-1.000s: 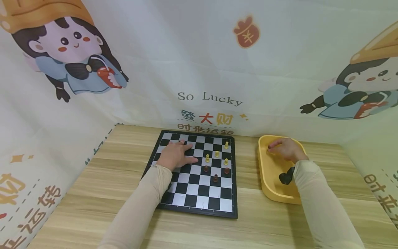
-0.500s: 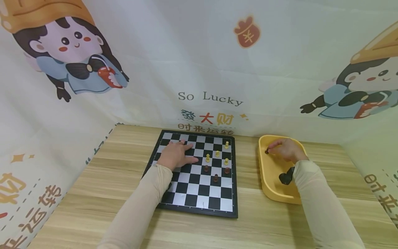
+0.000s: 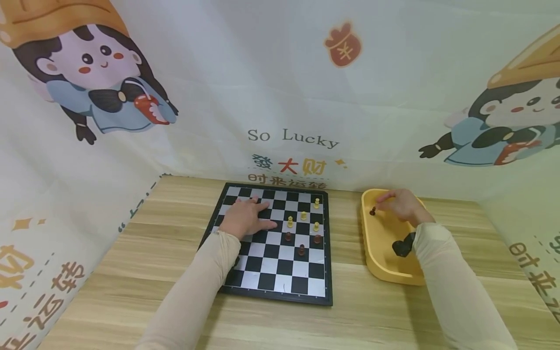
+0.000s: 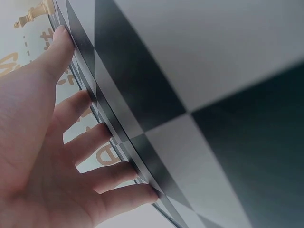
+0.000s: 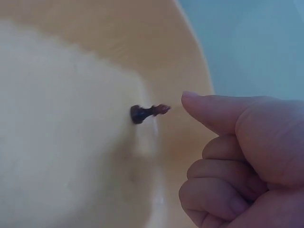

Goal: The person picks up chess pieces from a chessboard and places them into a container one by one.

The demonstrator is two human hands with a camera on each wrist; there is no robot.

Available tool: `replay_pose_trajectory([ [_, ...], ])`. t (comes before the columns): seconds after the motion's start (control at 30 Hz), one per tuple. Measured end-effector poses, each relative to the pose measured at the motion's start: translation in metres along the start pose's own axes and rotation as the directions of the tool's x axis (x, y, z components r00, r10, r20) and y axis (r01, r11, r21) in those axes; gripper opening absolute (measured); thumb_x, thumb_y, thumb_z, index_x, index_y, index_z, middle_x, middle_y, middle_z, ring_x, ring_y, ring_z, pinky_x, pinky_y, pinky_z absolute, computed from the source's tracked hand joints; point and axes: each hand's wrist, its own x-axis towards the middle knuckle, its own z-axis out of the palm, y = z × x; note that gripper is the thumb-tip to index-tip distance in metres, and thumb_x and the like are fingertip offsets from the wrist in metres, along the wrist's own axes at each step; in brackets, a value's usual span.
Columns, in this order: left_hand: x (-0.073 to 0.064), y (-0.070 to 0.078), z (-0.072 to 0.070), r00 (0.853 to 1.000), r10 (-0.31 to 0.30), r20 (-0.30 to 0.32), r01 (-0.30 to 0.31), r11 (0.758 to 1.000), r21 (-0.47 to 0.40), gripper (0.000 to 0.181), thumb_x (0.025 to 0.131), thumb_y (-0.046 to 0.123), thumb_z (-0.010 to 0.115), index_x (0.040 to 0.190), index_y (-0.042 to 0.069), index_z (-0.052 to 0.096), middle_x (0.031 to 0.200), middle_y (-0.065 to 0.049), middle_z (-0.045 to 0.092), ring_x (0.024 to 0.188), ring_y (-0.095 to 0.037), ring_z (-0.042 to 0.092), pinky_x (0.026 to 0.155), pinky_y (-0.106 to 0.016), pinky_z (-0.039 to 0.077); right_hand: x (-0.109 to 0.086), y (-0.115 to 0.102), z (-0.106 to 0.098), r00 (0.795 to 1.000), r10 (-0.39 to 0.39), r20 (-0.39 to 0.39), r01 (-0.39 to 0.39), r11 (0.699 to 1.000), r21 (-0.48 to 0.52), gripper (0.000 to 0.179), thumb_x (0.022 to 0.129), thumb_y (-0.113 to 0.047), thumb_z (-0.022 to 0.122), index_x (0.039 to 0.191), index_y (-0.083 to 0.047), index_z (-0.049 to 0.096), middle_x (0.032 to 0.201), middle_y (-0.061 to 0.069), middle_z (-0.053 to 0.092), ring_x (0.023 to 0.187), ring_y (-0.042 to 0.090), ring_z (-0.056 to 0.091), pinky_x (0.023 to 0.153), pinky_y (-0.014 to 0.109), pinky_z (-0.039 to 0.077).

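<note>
My left hand [image 3: 242, 217] lies with spread fingers over the left part of the chessboard [image 3: 276, 295]. In the left wrist view its fingertips are right at the checkered surface. On the board's right side are several pale yellow pieces, including a tall one [image 3: 290, 222], and several dark red pieces, such as a small one [image 3: 302, 250]. My right hand [image 3: 404, 205] hovers over the yellow tray [image 3: 371, 265] at its back. Just off its thumb, a dark red chess piece [image 5: 147, 113] is inside the tray near the wall. The right hand holds nothing visible; its lower fingers are curled.
A black object [image 3: 402, 247] shows over the tray at my right wrist, by the cuff. Bare wood tabletop [image 3: 350, 301] lies between board and tray. A printed cloth [image 3: 280, 87] hangs behind the table.
My right hand has let go of the dark red piece and drawn slightly up and away, leaving the piece in the tray. The left hand stays put on the board.
</note>
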Motion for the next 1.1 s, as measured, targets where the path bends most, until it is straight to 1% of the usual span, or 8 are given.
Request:
replay_pose_trajectory([
  [0.2, 0.000, 0.001, 0.000, 1.000, -0.003, 0.009, 0.003, 1.000, -0.002, 0.080, 0.090, 0.066, 0.063, 0.156, 0.025, 0.044, 0.164, -0.016, 0.036, 0.151, -0.044, 0.035, 0.127, -0.055, 0.030, -0.008, -0.013, -0.004, 1.000, -0.023, -0.014, 0.023, 0.999, 0.043, 0.040, 0.099, -0.021, 0.065, 0.128, 0.005, 0.061, 0.066, -0.011, 0.059, 0.042, 0.001, 0.027, 0.043, 0.018, 0.030],
  [0.37, 0.000, 0.001, 0.000, 1.000, 0.005, 0.003, -0.005, 1.000, 0.002, 0.080, 0.090, 0.066, 0.063, 0.156, 0.024, 0.044, 0.164, -0.017, 0.037, 0.151, -0.042, 0.036, 0.128, -0.054, 0.029, -0.014, -0.022, -0.006, 0.996, -0.075, -0.041, 0.077, 0.996, 0.041, 0.040, 0.099, -0.028, 0.066, 0.128, 0.000, 0.065, 0.104, 0.005, 0.073, 0.042, 0.002, 0.027, 0.042, 0.021, 0.031],
  [0.4, 0.000, 0.001, 0.000, 1.000, 0.003, 0.004, -0.003, 1.000, 0.000, 0.080, 0.090, 0.066, 0.063, 0.156, 0.025, 0.044, 0.164, -0.017, 0.037, 0.152, -0.042, 0.036, 0.128, -0.054, 0.028, -0.014, -0.023, -0.006, 0.996, -0.079, -0.041, 0.081, 0.996, 0.037, 0.040, 0.099, -0.030, 0.065, 0.128, -0.001, 0.065, 0.103, 0.005, 0.072, 0.042, 0.003, 0.027, 0.043, 0.021, 0.031],
  [0.5, 0.000, 0.000, -0.001, 1.000, 0.004, -0.002, -0.004, 1.000, 0.005, 0.079, 0.091, 0.066, 0.063, 0.156, 0.024, 0.044, 0.163, -0.017, 0.037, 0.151, -0.041, 0.037, 0.128, -0.054, 0.028, -0.016, -0.030, -0.007, 0.996, -0.089, -0.033, 0.090, 0.996, 0.028, 0.041, 0.099, -0.033, 0.065, 0.129, -0.004, 0.066, 0.076, -0.006, 0.068, 0.042, 0.004, 0.028, 0.044, 0.021, 0.032],
  [0.6, 0.000, 0.000, 0.000, 1.000, 0.004, -0.001, -0.004, 1.000, 0.004, 0.080, 0.090, 0.066, 0.063, 0.156, 0.025, 0.044, 0.163, -0.018, 0.037, 0.151, -0.042, 0.036, 0.127, -0.055, 0.029, -0.019, -0.037, -0.006, 0.995, -0.091, -0.031, 0.092, 0.995, 0.032, 0.042, 0.099, -0.034, 0.066, 0.130, -0.005, 0.066, 0.054, -0.016, 0.049, 0.042, 0.005, 0.028, 0.044, 0.021, 0.031],
  [0.73, 0.000, 0.000, 0.000, 1.000, 0.003, 0.000, -0.003, 1.000, -0.003, 0.080, 0.090, 0.067, 0.063, 0.156, 0.026, 0.043, 0.164, -0.017, 0.037, 0.151, -0.043, 0.035, 0.127, -0.055, 0.030, -0.027, -0.049, -0.001, 0.993, -0.113, -0.034, 0.114, 0.993, 0.032, 0.044, 0.097, -0.038, 0.068, 0.128, -0.006, 0.067, 0.050, -0.017, 0.036, 0.044, 0.005, 0.029, 0.044, 0.022, 0.030],
  [0.9, 0.000, -0.001, 0.001, 1.000, 0.012, -0.007, -0.012, 1.000, 0.008, 0.079, 0.090, 0.066, 0.063, 0.156, 0.025, 0.044, 0.163, -0.018, 0.038, 0.150, -0.043, 0.037, 0.126, -0.055, 0.032, -0.034, -0.060, 0.008, 0.989, -0.144, -0.032, 0.144, 0.990, 0.010, 0.043, 0.096, -0.041, 0.069, 0.124, -0.009, 0.069, 0.051, -0.016, 0.031, 0.045, 0.006, 0.030, 0.044, 0.022, 0.029],
  [1.1, 0.000, -0.001, 0.001, 1.000, 0.019, -0.012, -0.019, 1.000, 0.013, 0.080, 0.090, 0.067, 0.063, 0.155, 0.024, 0.044, 0.163, -0.018, 0.038, 0.150, -0.040, 0.038, 0.127, -0.054, 0.030, -0.041, -0.072, 0.022, 0.981, -0.194, -0.025, 0.194, 0.981, -0.003, 0.037, 0.097, -0.036, 0.069, 0.122, -0.009, 0.071, 0.089, -0.003, 0.065, 0.064, 0.013, 0.048, 0.055, 0.023, 0.041],
])
